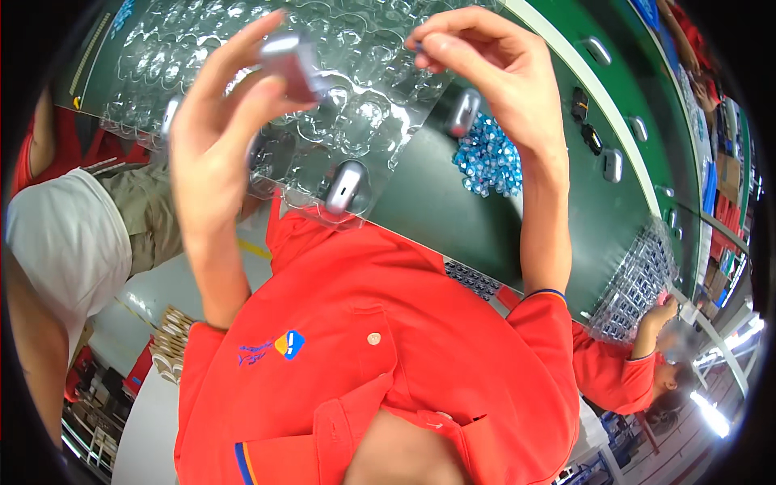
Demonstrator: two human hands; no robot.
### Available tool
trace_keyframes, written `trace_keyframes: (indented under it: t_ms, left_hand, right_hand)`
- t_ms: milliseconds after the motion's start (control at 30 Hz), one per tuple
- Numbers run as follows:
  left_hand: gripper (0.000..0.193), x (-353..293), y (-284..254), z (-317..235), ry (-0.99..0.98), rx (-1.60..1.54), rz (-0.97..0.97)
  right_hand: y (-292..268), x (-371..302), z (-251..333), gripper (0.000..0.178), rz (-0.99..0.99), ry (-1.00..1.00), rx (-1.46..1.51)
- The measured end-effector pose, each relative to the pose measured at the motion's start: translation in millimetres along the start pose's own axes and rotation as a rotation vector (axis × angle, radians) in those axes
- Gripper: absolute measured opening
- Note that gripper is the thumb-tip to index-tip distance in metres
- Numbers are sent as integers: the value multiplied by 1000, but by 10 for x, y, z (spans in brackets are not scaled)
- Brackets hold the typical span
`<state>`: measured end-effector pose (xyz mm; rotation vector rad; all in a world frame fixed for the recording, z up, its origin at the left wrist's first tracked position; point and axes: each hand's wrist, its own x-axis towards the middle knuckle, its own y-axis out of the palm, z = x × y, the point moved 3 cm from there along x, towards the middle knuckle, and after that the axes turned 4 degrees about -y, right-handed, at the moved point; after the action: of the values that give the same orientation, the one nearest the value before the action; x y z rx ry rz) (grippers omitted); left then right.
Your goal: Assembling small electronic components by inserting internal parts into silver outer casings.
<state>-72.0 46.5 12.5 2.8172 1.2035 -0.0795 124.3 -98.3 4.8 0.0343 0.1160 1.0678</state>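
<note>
Closest to the camera is your red polo shirt (pixel 380 356), filling the lower view. Above it, your left hand (pixel 222 121) is raised, thumb and fingers closed around a small silver earbud case (pixel 289 58). Your right hand (pixel 489 69) is also raised, fingertips pinched together; what they hold is too small to tell. Behind both hands lies a clear plastic blister tray (pixel 356 97) on the green workbench (pixel 453 202). Another silver case (pixel 346 186) sits at the tray's near edge. Blue small parts (pixel 489 162) lie right of the tray.
</note>
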Motion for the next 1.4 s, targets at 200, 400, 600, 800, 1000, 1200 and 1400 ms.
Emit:
trace_keyframes:
  t_ms: [200, 400, 600, 800, 1000, 1200, 1400]
  left_hand:
    - [37, 204, 428, 218, 67, -61, 219]
    - [33, 241, 566, 240, 168, -1, 218]
    - [32, 264, 591, 219, 332, 212, 266]
    - [32, 257, 641, 158, 489, 261, 188]
    - [33, 243, 655, -14, 600, 463, 286]
    - [30, 282, 689, -45, 658, 438, 347]
    - [29, 243, 765, -90, 799, 498, 367]
  right_hand:
    - [58, 2, -6, 17, -38, 10, 59]
    - [-44, 29, -126, 20, -48, 62, -49]
    - [-15, 82, -235, 18, -145, 114, 0]
    - [-22, 86, -340, 22, -138, -23, 2]
    - [-85, 40, -197, 21, -52, -5, -269]
    - [-79, 59, -238, 17, -82, -158, -168]
    - [-42, 1, -225, 15, -208, -234, -133]
